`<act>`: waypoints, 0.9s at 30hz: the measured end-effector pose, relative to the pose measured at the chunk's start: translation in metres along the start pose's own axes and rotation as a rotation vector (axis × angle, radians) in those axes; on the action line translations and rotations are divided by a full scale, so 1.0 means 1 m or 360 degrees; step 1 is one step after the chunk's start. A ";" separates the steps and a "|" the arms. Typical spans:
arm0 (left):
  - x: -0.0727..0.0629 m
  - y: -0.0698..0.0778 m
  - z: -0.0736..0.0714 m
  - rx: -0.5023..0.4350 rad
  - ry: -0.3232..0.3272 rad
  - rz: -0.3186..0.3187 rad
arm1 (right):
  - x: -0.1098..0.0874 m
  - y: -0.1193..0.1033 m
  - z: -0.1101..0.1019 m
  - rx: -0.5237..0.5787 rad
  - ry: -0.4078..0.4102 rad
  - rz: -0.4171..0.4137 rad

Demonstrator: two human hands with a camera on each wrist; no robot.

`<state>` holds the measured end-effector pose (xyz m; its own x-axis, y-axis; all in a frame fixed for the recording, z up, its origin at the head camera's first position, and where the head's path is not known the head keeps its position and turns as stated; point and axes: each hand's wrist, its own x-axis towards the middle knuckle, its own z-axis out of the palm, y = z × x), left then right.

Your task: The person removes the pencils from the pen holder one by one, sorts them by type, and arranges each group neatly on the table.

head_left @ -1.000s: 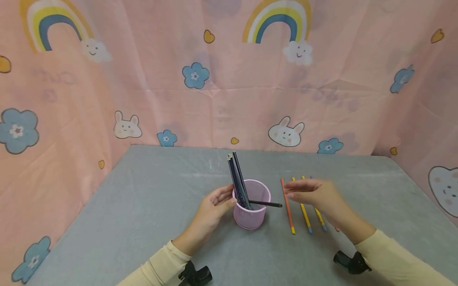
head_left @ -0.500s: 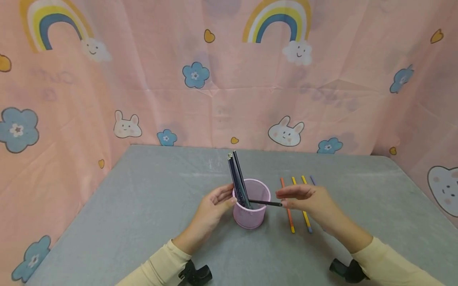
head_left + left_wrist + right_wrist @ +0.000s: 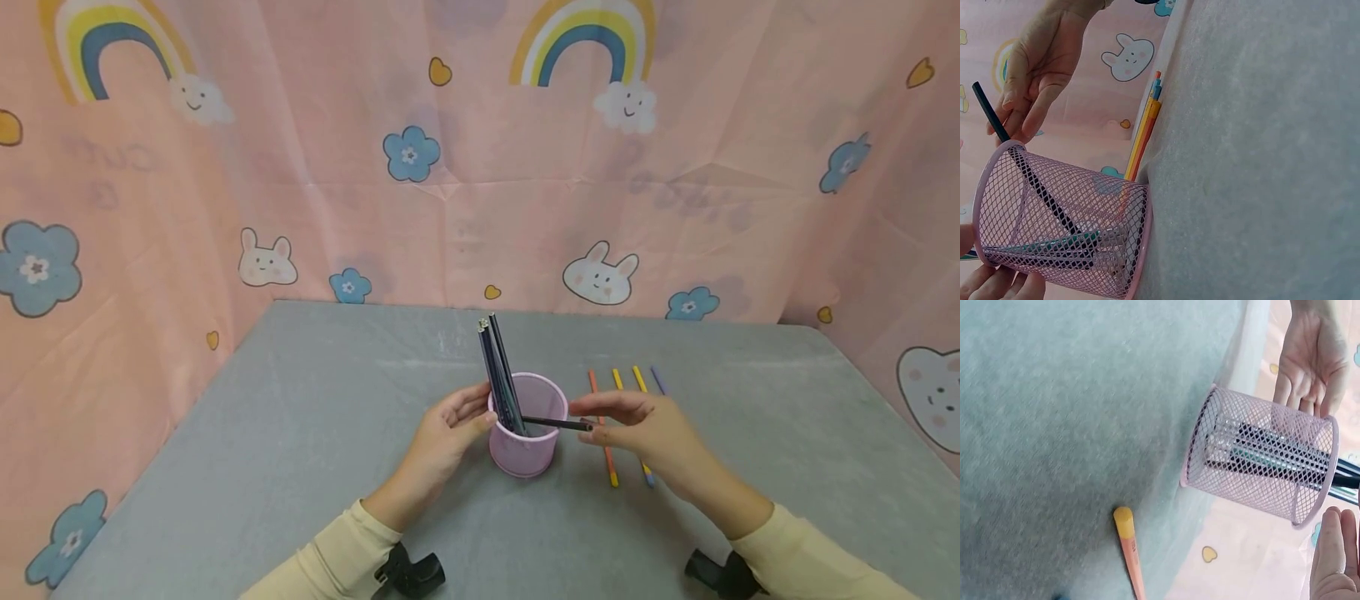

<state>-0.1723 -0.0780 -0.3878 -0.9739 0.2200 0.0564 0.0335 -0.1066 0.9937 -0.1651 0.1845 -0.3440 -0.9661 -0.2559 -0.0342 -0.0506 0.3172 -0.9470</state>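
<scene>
A pink mesh pencil cup (image 3: 522, 458) stands upright on the table. My left hand (image 3: 438, 437) holds its left side, thumb at the front near the rim and fingers behind. Several dark pencils (image 3: 498, 375) lean together against the cup's left rim. One dark pencil (image 3: 555, 423) slants apart from them, over the right rim. Its outer end lies by the thumb of my right hand (image 3: 648, 427), whose fingers are extended beside the cup and do not pinch it. In the left wrist view this pencil (image 3: 990, 112) passes in front of the right hand (image 3: 1044, 62).
Right of the cup, slim coloured sticks lie in a row: an orange one (image 3: 611, 468) with a yellow end, yellow ones (image 3: 640, 377) and a purple one (image 3: 658, 379), partly under my right hand. A pink printed cloth (image 3: 450, 208) hangs behind the grey table (image 3: 337, 375).
My right hand has moved left, from above the coloured sticks to the end of the slanting pencil. The left hand and the cup have stayed in place.
</scene>
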 end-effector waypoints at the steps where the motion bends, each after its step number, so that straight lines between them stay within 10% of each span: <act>1: 0.000 0.000 0.000 -0.0001 -0.0001 0.0002 | -0.001 -0.001 0.001 -0.0008 0.0001 0.0000; 27: 0.000 0.001 0.001 -0.0002 0.0007 0.0005 | 0.003 -0.009 0.017 0.0071 0.0031 -0.0271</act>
<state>-0.1723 -0.0776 -0.3866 -0.9748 0.2151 0.0588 0.0360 -0.1084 0.9935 -0.1632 0.1656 -0.3410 -0.9493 -0.2845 0.1335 -0.2028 0.2298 -0.9519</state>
